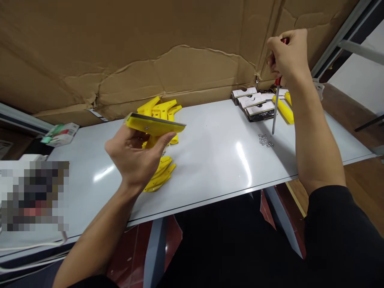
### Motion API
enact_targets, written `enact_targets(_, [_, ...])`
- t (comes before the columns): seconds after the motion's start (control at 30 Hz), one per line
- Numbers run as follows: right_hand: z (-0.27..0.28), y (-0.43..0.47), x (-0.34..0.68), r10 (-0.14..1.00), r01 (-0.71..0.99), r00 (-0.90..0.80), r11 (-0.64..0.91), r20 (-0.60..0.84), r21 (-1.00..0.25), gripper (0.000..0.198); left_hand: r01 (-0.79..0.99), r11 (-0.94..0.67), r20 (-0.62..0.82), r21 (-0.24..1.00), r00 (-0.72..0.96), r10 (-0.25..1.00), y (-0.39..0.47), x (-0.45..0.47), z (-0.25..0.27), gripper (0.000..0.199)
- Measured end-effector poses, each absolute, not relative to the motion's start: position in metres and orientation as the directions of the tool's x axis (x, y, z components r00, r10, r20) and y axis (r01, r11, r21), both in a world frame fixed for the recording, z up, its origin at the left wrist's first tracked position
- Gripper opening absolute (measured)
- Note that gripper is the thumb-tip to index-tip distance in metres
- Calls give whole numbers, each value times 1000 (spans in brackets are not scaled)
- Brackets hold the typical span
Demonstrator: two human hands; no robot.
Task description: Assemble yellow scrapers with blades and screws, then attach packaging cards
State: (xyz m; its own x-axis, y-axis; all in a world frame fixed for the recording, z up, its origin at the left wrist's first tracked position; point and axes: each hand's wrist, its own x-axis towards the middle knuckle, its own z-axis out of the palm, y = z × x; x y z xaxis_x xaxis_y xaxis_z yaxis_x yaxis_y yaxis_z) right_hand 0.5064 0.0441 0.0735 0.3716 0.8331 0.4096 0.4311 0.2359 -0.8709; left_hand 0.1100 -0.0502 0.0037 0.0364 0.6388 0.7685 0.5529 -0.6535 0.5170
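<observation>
My left hand [133, 160] is closed around a yellow plastic scraper [159, 127], raised above the table. Along its upper edge runs a thin dark strip, and a small screw shows on its face. In my right hand [291, 54], fingers wrapped round the red handle, is a screwdriver [275, 110]. Its shaft points down, with the tip just above or beside a small pile of screws [265, 141]. Behind my left hand lie several yellow scraper handles [163, 110], partly hidden by it. Flat yellow pieces [160, 176] are stacked nearer the front edge.
White and black cardboard sleeves [255, 105] lie at the back right, beside more yellow handles [283, 110]. A cardboard sheet [180, 72] stands behind the white table [207, 160]. At the left are a small box [63, 134], a blurred-out patch and a white cable [39, 245].
</observation>
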Motion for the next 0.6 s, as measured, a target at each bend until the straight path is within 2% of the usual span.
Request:
enact_targets(0.1, [71,44,500,783,439,471,193,407,-878,38,493,-655,687,572,148,711,-48,108,7,41])
enact_targets(0.23, [69,46,494,777,412,499,177,383,-894,38,358,-673,623,647,261,738,-38,102,5,41])
enact_targets(0.33, [67,46,493,798,390,487,164,354,-906,38,339,-659,586,672,302,752,-34,98,4,36])
enact_targets(0.53, [61,49,497,807,377,495,134,321,-917,44,271,-503,403,821,349,846,-36,98,10,30])
enact_targets(0.6, [62,47,496,807,349,505,134,307,-927,42,208,-394,319,895,318,893,-38,101,14,30])
